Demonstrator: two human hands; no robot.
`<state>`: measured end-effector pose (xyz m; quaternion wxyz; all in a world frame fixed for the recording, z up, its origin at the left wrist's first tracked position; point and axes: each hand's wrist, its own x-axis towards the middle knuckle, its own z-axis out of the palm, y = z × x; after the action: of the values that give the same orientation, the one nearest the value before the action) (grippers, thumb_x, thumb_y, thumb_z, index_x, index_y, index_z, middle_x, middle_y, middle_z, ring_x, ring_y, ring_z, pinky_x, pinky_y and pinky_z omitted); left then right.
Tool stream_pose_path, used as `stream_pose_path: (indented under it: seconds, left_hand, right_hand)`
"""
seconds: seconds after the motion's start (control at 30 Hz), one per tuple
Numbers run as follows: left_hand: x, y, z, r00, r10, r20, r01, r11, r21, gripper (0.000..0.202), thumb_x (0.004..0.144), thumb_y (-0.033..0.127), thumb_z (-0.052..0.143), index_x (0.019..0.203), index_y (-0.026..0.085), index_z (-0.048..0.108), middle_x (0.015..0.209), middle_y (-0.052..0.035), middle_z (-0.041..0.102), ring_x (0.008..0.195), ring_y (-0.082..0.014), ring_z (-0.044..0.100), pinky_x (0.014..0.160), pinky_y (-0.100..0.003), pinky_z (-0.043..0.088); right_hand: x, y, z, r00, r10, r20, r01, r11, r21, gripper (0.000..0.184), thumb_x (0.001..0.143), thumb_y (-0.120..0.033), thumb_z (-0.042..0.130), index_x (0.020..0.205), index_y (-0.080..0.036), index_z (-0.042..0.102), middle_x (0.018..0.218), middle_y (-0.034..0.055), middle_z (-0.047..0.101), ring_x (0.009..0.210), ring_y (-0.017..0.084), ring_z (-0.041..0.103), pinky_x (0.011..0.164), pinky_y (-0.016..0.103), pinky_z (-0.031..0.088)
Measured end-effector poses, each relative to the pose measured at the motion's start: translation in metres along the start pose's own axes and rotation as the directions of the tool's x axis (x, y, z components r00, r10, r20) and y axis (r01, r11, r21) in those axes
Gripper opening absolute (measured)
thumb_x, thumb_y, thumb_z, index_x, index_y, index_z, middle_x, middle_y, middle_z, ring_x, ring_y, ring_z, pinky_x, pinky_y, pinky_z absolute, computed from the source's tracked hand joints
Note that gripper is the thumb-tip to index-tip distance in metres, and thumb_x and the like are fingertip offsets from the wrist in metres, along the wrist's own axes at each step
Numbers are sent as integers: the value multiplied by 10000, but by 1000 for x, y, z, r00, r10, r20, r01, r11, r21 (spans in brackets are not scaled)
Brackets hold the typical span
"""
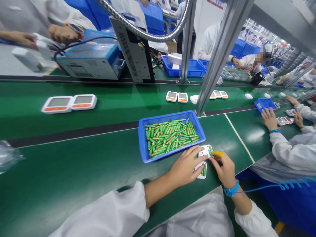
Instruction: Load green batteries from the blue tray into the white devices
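In the head view, a green worktop [81,184] is stretching across the foreground, its surface catching pale glare, with a white line [239,138] crossing it on the right. A blue tray [144,144] is standing near its far edge, holding a heap of green batteries [170,136]. Just in front of the tray's right end, an upper white unit [203,152] and a lower white unit [203,176] are lying on the worktop, each showing green in its battery compartment. The left hand [184,166] is resting over both, its grip spreading apart, fingers toward the upper one and thumb over the lower. The right hand [225,168] is bringing its thumb and yellow-covered index finger close at the upper unit's right end; whether that grip is clamping a battery, I cannot tell. A blue wrist strap [232,189] is circling that wrist, its coiled cord [291,184] trailing right.

Beyond a dark strip, a green conveyor belt [128,98] is carrying white-framed display units [59,103], some pairs sitting edge to edge. A metal post [219,59] is rising at a slant behind the tray. Farther back, a blue-and-grey equipment box [86,64] and a blue bin [195,69] are standing on another surface, while co-workers in white sleeves are sitting or standing around, one placing a hand [269,119] beside a small blue tray [258,105] at the right
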<state>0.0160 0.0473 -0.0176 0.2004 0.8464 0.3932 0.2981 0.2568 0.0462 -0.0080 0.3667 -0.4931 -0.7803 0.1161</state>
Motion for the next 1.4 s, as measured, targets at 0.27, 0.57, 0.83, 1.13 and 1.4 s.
stream_pose_path:
  seconds: [0.27, 0.57, 0.83, 1.13, 1.4]
  left_hand:
    - [0, -1, 1, 1000, 10, 0, -10, 1000, -5, 528, 1061, 255, 631, 1584, 329, 620, 1636, -102, 544, 1538, -369, 483, 1237, -600, 495]
    - [-1, -1, 1, 1000, 10, -28, -9, 1000, 18, 444, 1056, 267, 635, 1499, 263, 680, 1653, -141, 531, 1546, -380, 495, 1244, -590, 508]
    - [-1, -5, 0, 1000, 2, 4, -2, 1000, -7, 435, 1069, 313, 659, 1501, 266, 645, 1661, -130, 526, 1575, -362, 476, 1282, -570, 480]
    - [-37, 29, 13, 998, -64, -13, 64, 995, 71, 849, 991, 335, 737, 1737, 240, 343, 1796, -211, 326, 1663, -450, 335, 1266, -660, 469]
    - [17, 30, 35, 992, 54, 116, -73, 983, 168, 827, 1030, 433, 772, 1707, 187, 365, 1799, -249, 312, 1700, -414, 260, 1319, -574, 429]
  right_hand:
    - [9, 1, 0, 1000, -6, -14, 7, 998, 60, 89, 1087, -264, 714, 1118, -239, 793, 1082, 69, 796, 984, 219, 784, 879, 355, 646]
    - [-2, 5, 2, 1000, -8, 27, 7, 999, 34, 246, 1102, -228, 645, 1285, -253, 807, 1345, 117, 785, 1237, 280, 757, 1096, 469, 627]
    - [16, 16, -4, 970, -20, 243, -4, 995, 98, 589, 1075, -301, 642, 1653, -262, 536, 1710, 165, 522, 1502, 341, 567, 1092, 519, 615]
    - [9, -7, -22, 933, -130, 336, 92, 988, 126, 522, 1050, -273, 684, 1566, -255, 612, 1497, 153, 674, 1407, 321, 613, 1211, 566, 537]
    - [-19, 33, -32, 994, -14, 108, 10, 999, 37, 434, 1079, -330, 643, 1510, -304, 688, 1565, 120, 675, 1536, 353, 531, 1198, 610, 544]
